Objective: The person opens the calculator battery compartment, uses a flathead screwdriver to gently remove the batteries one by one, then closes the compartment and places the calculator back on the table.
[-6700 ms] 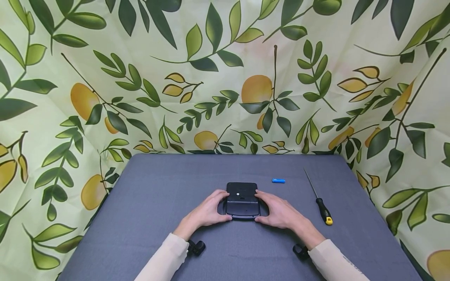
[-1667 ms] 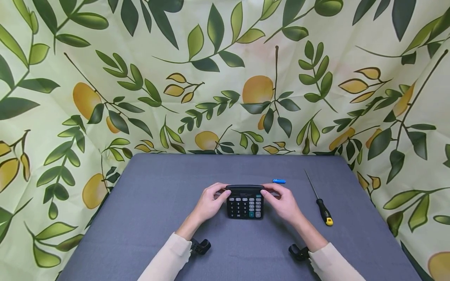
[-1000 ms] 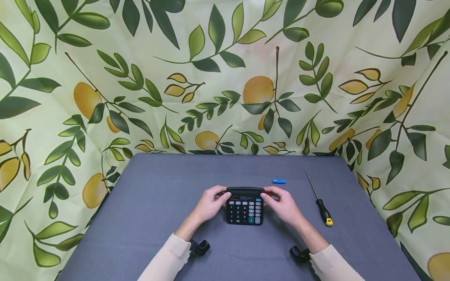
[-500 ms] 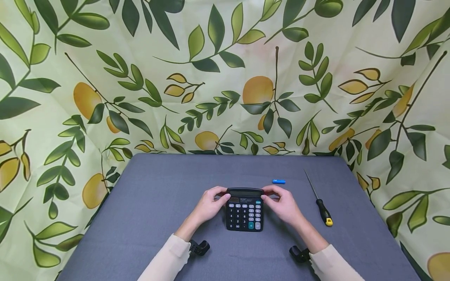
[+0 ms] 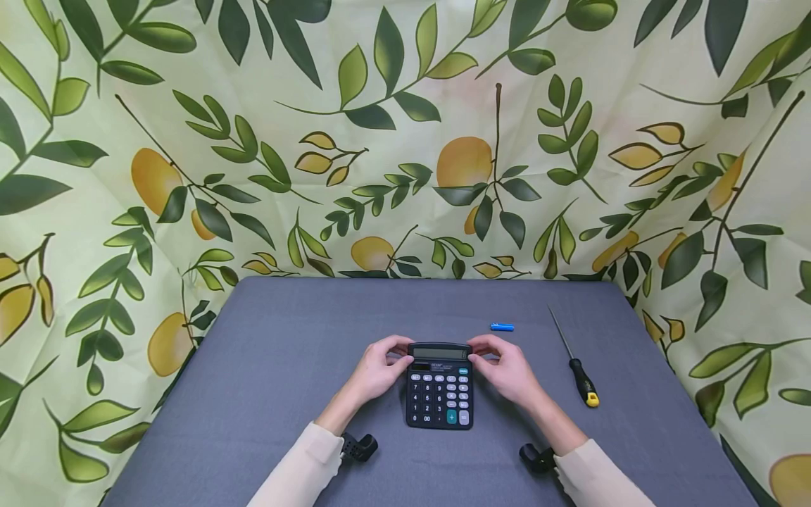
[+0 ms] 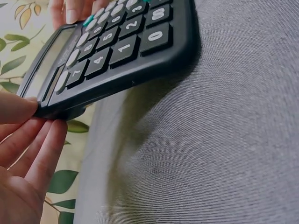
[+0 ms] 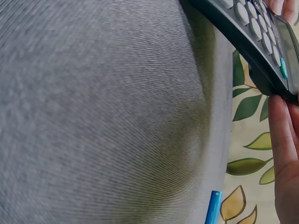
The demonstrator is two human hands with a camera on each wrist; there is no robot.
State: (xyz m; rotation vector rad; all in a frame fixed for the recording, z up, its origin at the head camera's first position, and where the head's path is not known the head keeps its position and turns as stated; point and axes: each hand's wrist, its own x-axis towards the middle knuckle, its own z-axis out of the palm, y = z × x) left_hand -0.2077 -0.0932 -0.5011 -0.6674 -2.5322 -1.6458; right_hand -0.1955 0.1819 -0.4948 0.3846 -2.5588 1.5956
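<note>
A black desk calculator (image 5: 439,386) faces up at the middle of the table, its keys and display (image 5: 438,354) in plain sight. My left hand (image 5: 379,369) pinches its upper left corner, thumb on top and fingers underneath, as the left wrist view also shows on the calculator (image 6: 126,46). At the upper right corner my right hand (image 5: 505,367) pinches it in the same manner. The far end is raised off the cloth, while the near edge looks close to or on it. A small mark shows at the display's right end.
A blue battery (image 5: 503,327) lies beyond my right hand. Farther right is a screwdriver (image 5: 579,377) with a black and yellow handle, its shaft pointing away. Grey cloth covers the table (image 5: 304,317), and a leaf-patterned curtain (image 5: 405,141) hangs behind it.
Earlier the calculator lay back side up; it has been turned over to show its keys. Over the last second its face has tilted up toward me, and the display has come into view.
</note>
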